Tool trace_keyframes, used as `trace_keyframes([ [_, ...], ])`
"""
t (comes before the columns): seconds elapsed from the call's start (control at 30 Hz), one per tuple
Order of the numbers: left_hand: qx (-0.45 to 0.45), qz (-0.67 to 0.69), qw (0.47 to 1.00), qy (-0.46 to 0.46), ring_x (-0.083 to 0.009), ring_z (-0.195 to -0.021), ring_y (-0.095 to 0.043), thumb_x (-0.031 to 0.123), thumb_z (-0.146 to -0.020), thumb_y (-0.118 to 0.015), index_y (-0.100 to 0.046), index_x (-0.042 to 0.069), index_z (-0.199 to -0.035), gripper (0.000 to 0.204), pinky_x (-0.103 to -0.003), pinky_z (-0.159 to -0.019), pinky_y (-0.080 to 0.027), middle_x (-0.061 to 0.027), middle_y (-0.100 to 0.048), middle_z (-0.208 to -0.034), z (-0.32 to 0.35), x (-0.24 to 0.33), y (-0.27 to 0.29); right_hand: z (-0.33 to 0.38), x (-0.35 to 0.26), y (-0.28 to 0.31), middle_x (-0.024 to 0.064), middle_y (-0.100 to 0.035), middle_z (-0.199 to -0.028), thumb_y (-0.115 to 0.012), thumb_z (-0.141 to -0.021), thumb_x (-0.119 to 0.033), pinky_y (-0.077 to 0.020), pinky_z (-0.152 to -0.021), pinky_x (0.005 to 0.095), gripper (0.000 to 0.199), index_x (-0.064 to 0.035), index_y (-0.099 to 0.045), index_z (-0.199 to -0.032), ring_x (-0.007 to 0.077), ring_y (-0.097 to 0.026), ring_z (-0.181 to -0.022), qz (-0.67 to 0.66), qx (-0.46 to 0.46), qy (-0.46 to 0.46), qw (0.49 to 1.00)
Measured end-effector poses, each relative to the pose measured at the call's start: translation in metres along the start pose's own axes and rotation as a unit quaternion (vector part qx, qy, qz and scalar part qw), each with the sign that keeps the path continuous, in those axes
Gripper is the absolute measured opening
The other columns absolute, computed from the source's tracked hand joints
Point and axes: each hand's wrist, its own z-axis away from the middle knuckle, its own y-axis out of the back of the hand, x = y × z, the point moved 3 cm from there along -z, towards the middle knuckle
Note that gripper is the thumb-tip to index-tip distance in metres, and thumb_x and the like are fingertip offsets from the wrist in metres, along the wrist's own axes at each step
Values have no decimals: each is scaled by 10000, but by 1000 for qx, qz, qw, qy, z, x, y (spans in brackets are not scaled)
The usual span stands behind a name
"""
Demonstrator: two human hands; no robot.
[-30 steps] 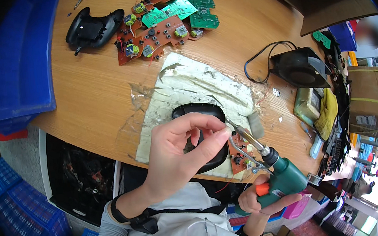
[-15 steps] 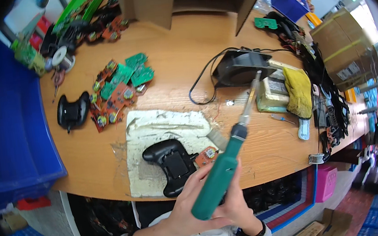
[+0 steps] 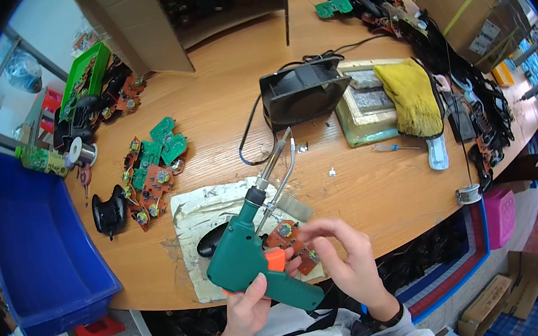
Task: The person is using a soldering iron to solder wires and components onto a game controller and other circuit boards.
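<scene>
The left hand (image 3: 248, 306) is wrapped tight around the grip of a green pistol-shaped soldering gun with an orange trigger (image 3: 253, 263), its long metal tip slanting up and away over the table. Just beside it, the right hand (image 3: 349, 262) has its fingers curled in a light pinch on a small brown circuit board with round metal parts (image 3: 288, 237), held just above the near edge of the wooden table (image 3: 377, 189). Judging from this, the step in hand is readying the board for soldering; the next move would call for swinging the tip down to a joint on the board while the right hand keeps it steady. Under the gun lie a scorched, silvery work mat (image 3: 203, 205) and a black game controller shell (image 3: 214, 239), which crowd the spot below the board. Farther out sit a pile of green and brown circuit boards (image 3: 153, 171), another black controller (image 3: 109, 211), a black square fan (image 3: 303, 91) with its cord looping near the tip, a yellow cloth (image 3: 413, 95), and a blue plastic bin (image 3: 40, 254) at the left.
</scene>
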Motion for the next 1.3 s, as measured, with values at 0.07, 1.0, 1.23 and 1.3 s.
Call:
trace_keyframes([
  [0.07,-8,6,1000,8,-346,-1074,-431,222,-823,-462,-301,-15,-1203,475,-450,-908,-343,-225,-398,-1182,-1,-2,0,-11,-4,-5,109,-576,-830,-507,-795,-48,-459,-616,254,169,2,-516,-956,176,-578,-749,-22,-17,-18,999],
  [1.0,11,-55,998,-28,-282,-1070,-439,98,-764,-495,-245,-54,-1226,547,-408,-913,-337,-206,-430,-1148,-9,-6,-5,-25,10,-13,87,-546,-721,-592,-719,-11,-440,-531,247,145,6,-529,-848,158,-548,-621,19,58,61,996],
  [1.23,18,-57,998,-34,-277,-1072,-437,90,-761,-498,-246,-52,-1227,549,-403,-912,-336,-204,-428,-1149,-9,-10,0,-22,8,-14,85,-539,-720,-591,-712,4,-426,-539,242,147,9,-528,-845,150,-539,-627,-42,52,11,998],
  [1.3,18,-57,998,-34,-276,-1072,-436,88,-760,-499,-247,-51,-1227,549,-402,-912,-336,-204,-428,-1150,-8,-11,0,-24,8,-12,87,-544,-734,-595,-717,-17,-425,-543,243,150,4,-530,-850,151,-531,-608,18,82,88,993],
])
